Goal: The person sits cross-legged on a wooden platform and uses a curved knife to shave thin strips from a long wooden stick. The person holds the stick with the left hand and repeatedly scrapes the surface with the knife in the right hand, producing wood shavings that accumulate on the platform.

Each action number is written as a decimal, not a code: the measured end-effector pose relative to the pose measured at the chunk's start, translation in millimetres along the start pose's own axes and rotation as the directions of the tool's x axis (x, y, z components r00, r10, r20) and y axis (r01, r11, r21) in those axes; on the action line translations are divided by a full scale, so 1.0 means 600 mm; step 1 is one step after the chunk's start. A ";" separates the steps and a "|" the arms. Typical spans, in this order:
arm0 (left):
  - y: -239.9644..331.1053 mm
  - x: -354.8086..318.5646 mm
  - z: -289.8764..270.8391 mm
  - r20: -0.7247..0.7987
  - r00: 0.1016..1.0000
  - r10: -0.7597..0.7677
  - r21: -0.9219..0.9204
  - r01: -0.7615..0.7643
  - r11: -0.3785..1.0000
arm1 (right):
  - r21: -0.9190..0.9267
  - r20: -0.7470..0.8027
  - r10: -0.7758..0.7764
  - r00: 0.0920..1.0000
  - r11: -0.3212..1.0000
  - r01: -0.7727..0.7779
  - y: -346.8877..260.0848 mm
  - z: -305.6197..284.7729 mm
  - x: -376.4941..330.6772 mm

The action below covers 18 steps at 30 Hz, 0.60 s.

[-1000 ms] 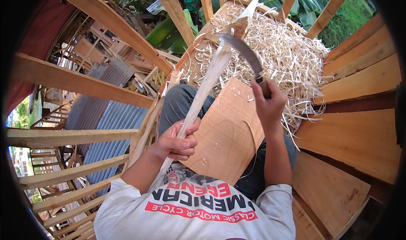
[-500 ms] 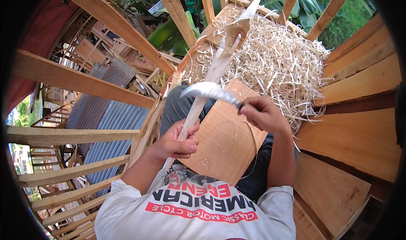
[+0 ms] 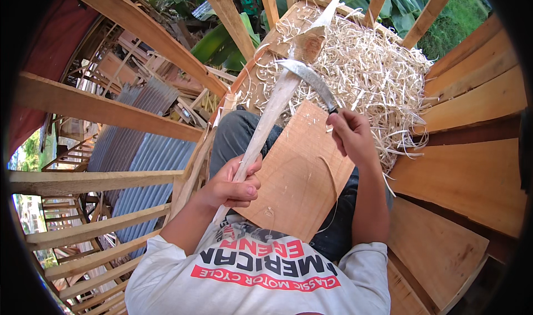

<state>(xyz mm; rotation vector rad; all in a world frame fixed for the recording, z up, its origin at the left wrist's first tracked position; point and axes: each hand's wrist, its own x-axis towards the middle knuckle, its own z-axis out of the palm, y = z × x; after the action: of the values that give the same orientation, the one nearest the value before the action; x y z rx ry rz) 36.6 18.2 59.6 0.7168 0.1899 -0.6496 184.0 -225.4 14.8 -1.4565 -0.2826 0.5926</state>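
My left hand (image 3: 230, 187) grips the near end of a long pale wooden stick (image 3: 272, 112) that slants up and away over my lap. Its far end (image 3: 310, 41) widens into a flat, darker part above the shavings. My right hand (image 3: 350, 137) holds the handle of a curved metal blade (image 3: 310, 76), whose edge lies across the stick near its far end. A flat brown board (image 3: 294, 176) rests on my lap under both hands.
A large heap of pale wood shavings (image 3: 377, 76) lies ahead on the plank floor (image 3: 466, 165). Wooden beams (image 3: 100, 112) and railings (image 3: 83, 231) run along the left, with corrugated metal sheets (image 3: 144, 165) below. Green leaves (image 3: 222, 37) show beyond the platform.
My right hand swept the blade down along the stick toward me, then carried it back out to the far end. My left hand kept its grip on the stick.
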 end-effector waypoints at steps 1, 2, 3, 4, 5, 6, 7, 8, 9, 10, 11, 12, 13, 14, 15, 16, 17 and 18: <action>-0.002 0.002 -0.003 0.015 1.000 -0.002 -0.018 0.002 1.000 | -0.002 0.059 0.021 0.998 1.000 -0.021 0.000 0.004 -0.004; -0.004 0.003 -0.004 0.030 1.000 -0.004 -0.035 0.005 0.999 | -0.022 0.260 0.037 0.965 0.999 -0.032 -0.001 0.002 -0.002; -0.003 0.003 -0.003 0.032 1.000 0.000 -0.048 0.002 0.999 | 0.005 0.147 0.009 0.989 1.000 -0.010 0.001 -0.002 0.003; -0.003 0.001 -0.002 0.031 1.000 0.000 -0.064 0.002 0.998 | 0.031 0.029 -0.013 0.999 0.999 0.012 0.009 -0.005 0.010; -0.004 0.000 -0.002 0.031 1.000 0.000 -0.079 0.002 0.997 | 0.054 -0.089 -0.031 0.996 0.998 0.036 0.014 -0.010 0.015; -0.004 0.000 -0.002 0.030 1.000 -0.010 -0.072 0.012 0.997 | 0.006 -0.068 -0.049 0.996 0.999 0.049 0.010 -0.023 0.014; -0.001 0.002 0.000 0.030 0.999 -0.013 -0.063 0.015 0.998 | -0.008 0.018 -0.013 1.000 1.000 0.013 0.007 -0.022 0.010; 0.001 0.004 0.002 0.029 0.999 -0.016 -0.053 0.018 0.998 | -0.025 0.104 0.024 0.994 0.999 -0.022 0.005 -0.018 0.002; 0.000 0.004 0.001 0.027 1.000 -0.011 -0.051 0.013 0.999 | -0.046 0.188 0.063 0.980 0.997 -0.055 0.002 -0.014 -0.003; -0.003 0.002 -0.003 0.024 1.000 -0.012 -0.047 0.013 0.999 | -0.127 0.366 0.094 0.926 0.991 -0.051 -0.003 -0.011 -0.007; -0.005 0.001 -0.005 0.020 1.000 -0.014 -0.044 0.014 0.999 | -0.079 0.221 0.040 0.974 0.997 -0.023 0.000 -0.011 -0.003; -0.001 0.003 -0.003 0.019 1.000 -0.012 -0.026 0.012 1.000 | -0.036 0.068 -0.010 0.998 0.999 0.012 0.004 -0.014 0.007; 0.005 0.003 0.000 0.017 1.000 -0.008 -0.011 0.008 1.000 | -0.001 -0.085 -0.050 0.995 0.999 0.051 0.005 -0.015 0.015; 0.007 0.002 0.003 0.015 1.000 -0.005 0.003 0.005 1.000 | -0.006 -0.049 -0.020 0.999 1.000 0.020 -0.001 -0.026 0.014; 0.001 0.001 0.002 0.000 1.000 -0.009 0.015 0.009 1.000 | -0.029 0.078 0.042 0.996 0.999 -0.040 -0.004 -0.024 0.005; -0.006 0.001 0.000 -0.015 1.000 -0.007 0.032 0.007 0.999 | -0.061 0.207 0.101 0.973 0.994 -0.090 -0.006 -0.021 -0.004; -0.009 0.001 -0.001 -0.030 1.000 -0.004 0.048 0.005 0.999 | -0.100 0.330 0.161 0.930 0.986 -0.135 -0.007 -0.018 -0.008; -0.008 0.001 0.000 -0.038 0.999 0.014 0.072 -0.011 0.997 | -0.167 0.475 0.125 0.871 0.985 -0.051 -0.006 -0.013 -0.004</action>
<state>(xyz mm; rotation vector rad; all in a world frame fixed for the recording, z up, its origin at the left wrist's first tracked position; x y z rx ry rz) 34.0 15.0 56.8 0.7995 0.1986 -0.6331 186.7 -233.1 17.8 -1.4530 -0.6695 1.0322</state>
